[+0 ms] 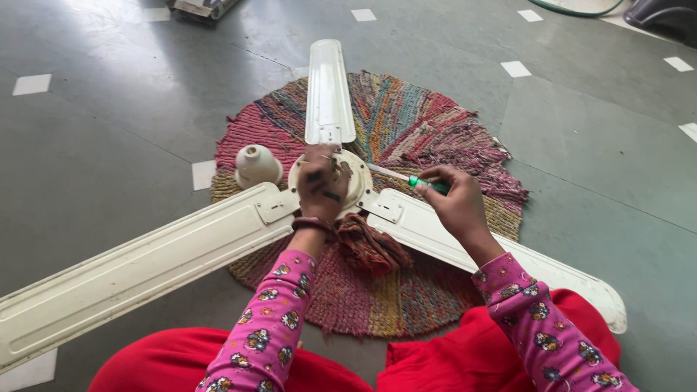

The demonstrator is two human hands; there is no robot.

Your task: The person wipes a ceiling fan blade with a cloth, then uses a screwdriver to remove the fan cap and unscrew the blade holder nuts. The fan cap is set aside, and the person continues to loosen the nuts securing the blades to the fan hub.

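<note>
We sit on the floor (109,145) with a cream ceiling fan (330,185) lying on a round woven rug (428,123) in front of us. Our left hand (323,185) rests on the round motor hub at the middle of the fan, its grip pressed down over the hub and fingers curled toward the far blade's bracket; dark smudges mark the back of the hand. Our right hand (454,199) pinches a screwdriver (410,179) with a green handle, the grip pressed together around the handle while the metal shaft points left toward the hub, its tip hidden behind the left hand.

Three blades spread out from the hub: one blade (329,91) runs straight away from us, a long one (138,268) stretches to the lower left well past the rug, and a third (508,258) passes under our right wrist toward the lower right. A cream bell-shaped cover (257,165) stands just beside the hub on the left, touching the rug. A bunched cloth (370,247) in reddish colours lies between our forearms, close to the hub. Our pink flowered sleeves and red clothing (450,363) fill the near edge. The floor is grey with small white inset tiles. At the top edge, a dark object and a green hose sit well apart from the fan.
</note>
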